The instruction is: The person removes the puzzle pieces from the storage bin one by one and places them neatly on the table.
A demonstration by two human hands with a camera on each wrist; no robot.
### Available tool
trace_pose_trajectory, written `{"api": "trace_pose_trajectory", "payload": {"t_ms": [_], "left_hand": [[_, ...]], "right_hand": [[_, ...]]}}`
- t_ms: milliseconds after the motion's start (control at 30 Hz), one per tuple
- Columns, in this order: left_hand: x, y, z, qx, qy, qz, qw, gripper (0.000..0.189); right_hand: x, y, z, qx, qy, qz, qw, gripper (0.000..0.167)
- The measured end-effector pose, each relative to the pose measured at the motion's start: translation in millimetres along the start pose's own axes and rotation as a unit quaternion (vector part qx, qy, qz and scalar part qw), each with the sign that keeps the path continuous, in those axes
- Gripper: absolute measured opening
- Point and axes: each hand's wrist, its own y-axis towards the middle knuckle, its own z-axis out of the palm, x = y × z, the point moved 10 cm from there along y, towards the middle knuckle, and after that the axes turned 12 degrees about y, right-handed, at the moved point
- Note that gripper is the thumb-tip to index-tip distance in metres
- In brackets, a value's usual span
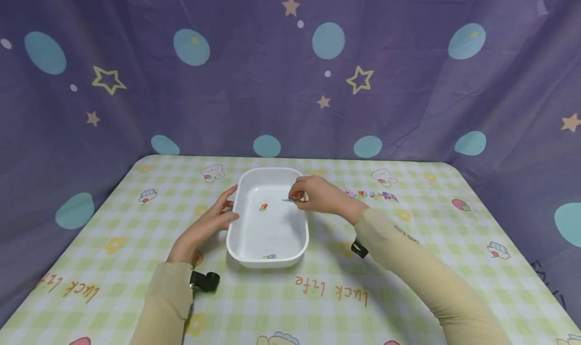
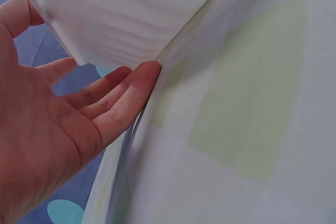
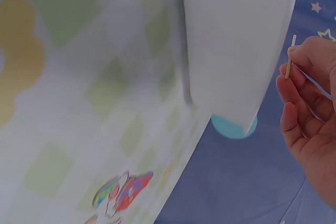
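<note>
A white plastic tub point(image 1: 272, 239) stands on the checked tablecloth. My left hand point(image 1: 209, 227) holds its left side, thumb at the rim and the other fingers along the outer wall, as the left wrist view point(image 2: 63, 108) also has it. Over the tub's right rim, my right hand point(image 1: 320, 196) pinches a small flat piece point(image 3: 291, 59) between thumb and fingertips; it shows edge-on in the right wrist view, so its picture is hidden. On the tub floor lie a small red-and-green piece point(image 1: 263, 207) and, near the front wall, a bluish piece point(image 1: 270, 256).
Several small colourful pieces point(image 1: 388, 196) lie in a row on the tablecloth point(image 1: 431, 264), right of the tub and beyond my right wrist. A purple curtain point(image 1: 254, 93) with stars and dots hangs behind the table's far edge.
</note>
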Motion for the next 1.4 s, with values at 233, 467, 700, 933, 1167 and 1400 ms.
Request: {"api": "trace_pose_trajectory", "payload": {"t_ms": [233, 467, 700, 933, 1167, 1400], "left_hand": [[-3.9, -0.2, 1.7, 0.002, -0.002, 0.007, 1.0000, 0.071], [-2.7, -0.6, 0.3, -0.001, 0.002, 0.000, 1.0000, 0.071], [-1.1, -0.6, 1.0, 0.001, 0.001, 0.001, 1.0000, 0.072], [-2.0, -2.2, -1.1, -0.005, 0.005, 0.002, 1.0000, 0.072], [-3.0, -0.5, -0.9, 0.000, 0.000, 0.005, 1.0000, 0.071], [-3.7, -0.9, 0.1, 0.002, -0.003, 0.010, 0.9999, 0.072]], "right_hand": [[-13, -19.2, -16, -0.028, 0.003, 0.014, 0.9995, 0.014], [-31, -37.6, -26, -0.037, 0.003, 0.026, 0.9989, 0.014], [-53, -58.0, -39, -0.053, 0.005, 0.063, 0.9966, 0.014], [-75, -77.7, -43, -0.055, -0.003, 0.094, 0.9941, 0.014], [-91, -94.1, -45, -0.061, -0.009, 0.125, 0.9902, 0.016], [-108, -109.0, -45, -0.071, -0.012, 0.138, 0.9877, 0.015]]}}
